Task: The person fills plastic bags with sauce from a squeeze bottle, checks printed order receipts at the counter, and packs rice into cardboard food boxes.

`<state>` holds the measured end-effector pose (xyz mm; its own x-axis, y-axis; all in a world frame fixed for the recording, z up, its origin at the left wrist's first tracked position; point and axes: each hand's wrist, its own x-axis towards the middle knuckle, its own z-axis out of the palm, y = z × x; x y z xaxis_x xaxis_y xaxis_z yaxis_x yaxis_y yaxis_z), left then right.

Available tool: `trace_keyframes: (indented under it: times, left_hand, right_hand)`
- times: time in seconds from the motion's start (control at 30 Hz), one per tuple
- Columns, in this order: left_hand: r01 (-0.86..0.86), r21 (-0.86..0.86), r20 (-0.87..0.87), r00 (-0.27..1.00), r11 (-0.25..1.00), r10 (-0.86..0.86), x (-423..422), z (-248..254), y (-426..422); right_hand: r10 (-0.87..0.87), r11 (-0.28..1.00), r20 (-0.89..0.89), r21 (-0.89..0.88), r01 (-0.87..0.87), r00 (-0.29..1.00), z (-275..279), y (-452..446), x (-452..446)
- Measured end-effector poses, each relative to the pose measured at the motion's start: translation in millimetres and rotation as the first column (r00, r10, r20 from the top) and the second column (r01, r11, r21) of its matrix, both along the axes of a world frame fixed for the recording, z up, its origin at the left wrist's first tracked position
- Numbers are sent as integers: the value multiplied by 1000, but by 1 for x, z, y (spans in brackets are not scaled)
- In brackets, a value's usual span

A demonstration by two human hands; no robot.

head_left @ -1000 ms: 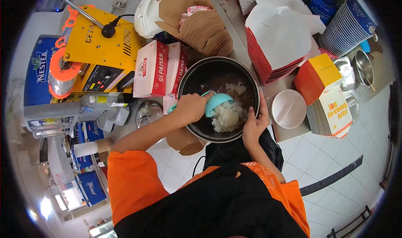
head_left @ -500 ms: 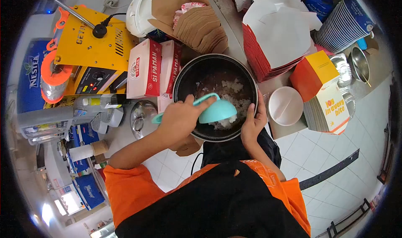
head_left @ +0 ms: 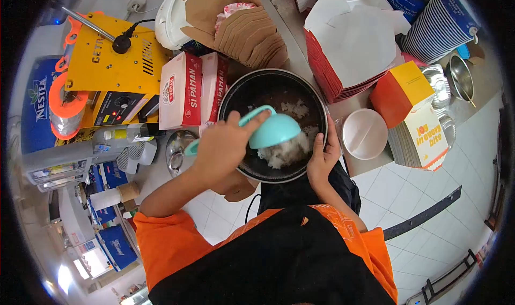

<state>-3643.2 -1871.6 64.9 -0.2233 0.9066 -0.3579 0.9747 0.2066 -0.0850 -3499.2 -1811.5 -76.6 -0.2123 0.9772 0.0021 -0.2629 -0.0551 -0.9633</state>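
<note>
My left hand [head_left: 222, 144] is closed around the handle of a turquoise plastic scoop [head_left: 274, 131], whose rounded bowl is turned over inside a dark round pot [head_left: 240, 92]. Clumps of white rice [head_left: 283, 153] lie under and beside the scoop's rim, and smaller bits are scattered across the pot's bottom. With my right hand [head_left: 324, 157] I grip the pot's right rim, thumb toward the inside and fingers outside. A white round bowl [head_left: 365, 134] stands just right of that hand.
Left of the pot stand red-and-white boxes [head_left: 181, 93] and a yellow machine [head_left: 112, 58]. Brown folded cartons [head_left: 252, 39] are behind it. Stacked red-edged paper trays [head_left: 351, 53], blue cups [head_left: 441, 26] and printed cartons [head_left: 421, 136] fill the right side.
The scoop and my left hand have shifted slightly left. A larger clump of rice now shows below the scoop's rim. My right hand keeps its hold on the pot.
</note>
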Motion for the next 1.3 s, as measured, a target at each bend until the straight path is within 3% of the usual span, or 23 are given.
trace_keyframes:
  times: [0.1, 0.27, 0.33, 0.43, 0.57, 0.67, 0.73, 0.9, 1.03, 1.13, 1.17, 1.27, 1.3]
  left_hand:
    - [-38, -99, 34, 999, 994, 42, 1, 8, 9]
    - [85, 11, -55, 995, 996, -84, 3, -61, -1]
    - [97, 2, -85, 992, 995, -96, 9, -71, -1]
    - [140, 121, -206, 972, 983, -113, 23, -88, -1]
    - [-70, 54, 31, 997, 996, 68, -11, -79, 12]
    - [-126, 86, 54, 991, 988, 122, -5, -44, 12]
    - [-42, -84, 37, 998, 996, 46, 11, -40, 1]
    - [-111, -44, 71, 991, 993, 114, -8, -82, -7]
    - [-21, 140, -97, 995, 990, 34, -8, -98, 2]
    - [22, 134, -59, 998, 991, -14, -17, -84, 10]
    - [-8, 151, -123, 992, 989, 27, -20, -76, 17]
    - [13, 358, -185, 981, 934, 58, -30, -82, 35]
    - [8, 258, -159, 987, 966, 35, -23, -86, 36]
  right_hand:
    - [14, 1000, -14, -2, -14, 1000, 2, 1, 0]
    - [5, 1000, -7, 14, -5, 1000, 3, -1, -1]
    - [-6, 1000, -17, 12, 6, 1000, 1, -1, -1]
    - [-1, 1000, 1, 7, 1, 1000, -3, -2, -1]
    - [28, 999, -21, 15, -28, 999, -6, -1, 1]
    - [28, 1000, -29, 3, -28, 999, -1, 0, 2]
    - [4, 999, -23, 34, -3, 1000, 2, 0, 0]
    - [27, 999, -56, 33, -26, 998, -5, -3, 1]
    - [35, 999, -35, 12, -35, 999, 3, 0, 1]
    - [24, 1000, -17, 19, -23, 1000, 0, -1, 2]
    - [15, 999, -17, 30, -15, 1000, -1, 0, 1]
    - [8, 999, -21, 31, -8, 1000, -3, -1, 1]
    - [0, 999, -10, 35, 1, 1000, -3, -1, 1]
